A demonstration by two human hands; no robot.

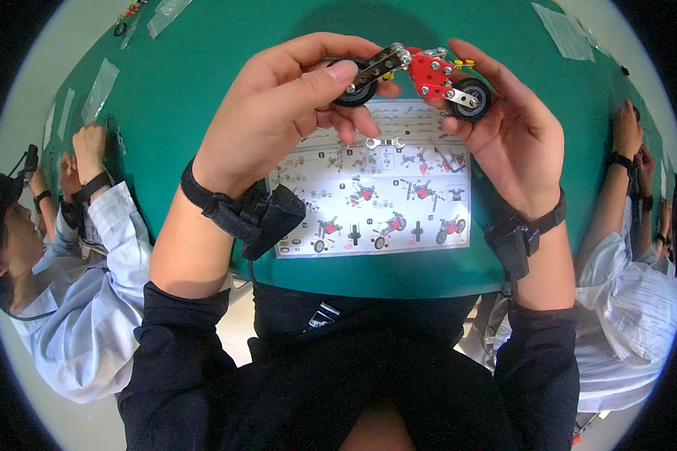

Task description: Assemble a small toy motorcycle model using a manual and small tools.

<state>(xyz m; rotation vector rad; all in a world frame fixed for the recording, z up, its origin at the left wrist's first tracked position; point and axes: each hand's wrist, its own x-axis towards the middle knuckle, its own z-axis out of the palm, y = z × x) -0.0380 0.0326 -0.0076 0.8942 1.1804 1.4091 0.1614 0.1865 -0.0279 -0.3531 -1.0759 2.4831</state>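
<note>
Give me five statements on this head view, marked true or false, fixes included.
1. The left-hand grip is on the model motorcycle. True.
2. The wrench lies on bare tabletop. False: the wrench lies on the printed sheet.
3. The model motorcycle's middle section is blue. False: it is red.
4. Black straps circle both wrists. True.
5. The right-hand grip rests flat on the green table. False: it is raised, at the model's right-hand wheel.
</note>
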